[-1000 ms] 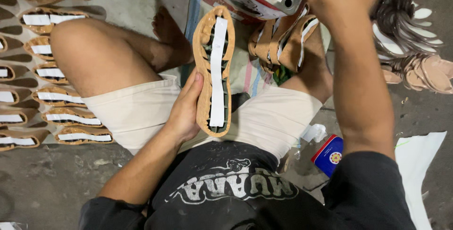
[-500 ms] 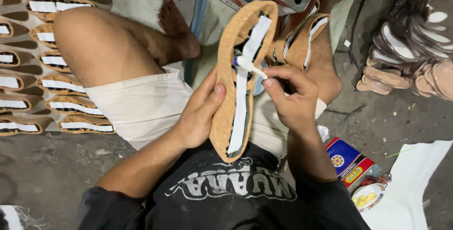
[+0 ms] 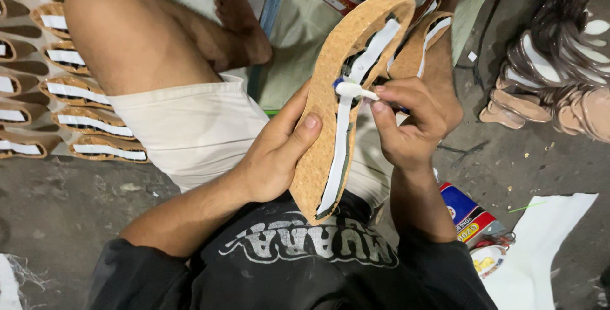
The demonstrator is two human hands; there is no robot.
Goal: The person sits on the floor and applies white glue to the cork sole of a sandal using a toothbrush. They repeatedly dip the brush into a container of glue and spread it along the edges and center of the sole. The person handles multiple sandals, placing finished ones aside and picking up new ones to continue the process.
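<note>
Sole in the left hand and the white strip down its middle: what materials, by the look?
Sole: looks like cork or a cork-printed sheet, from its speckled tan grain and matte finish. White strip: smooth and flat, probably paper or tape backing; I cannot tell which. The left hand grips the sole's edge.

Tan cork sandal sole [image 3: 324, 138] over lap, between both hands. Rows of white-striped soles [image 3: 76, 94] on floor, left. Red-and-blue glue tin [image 3: 467, 211] right of sole.
</note>
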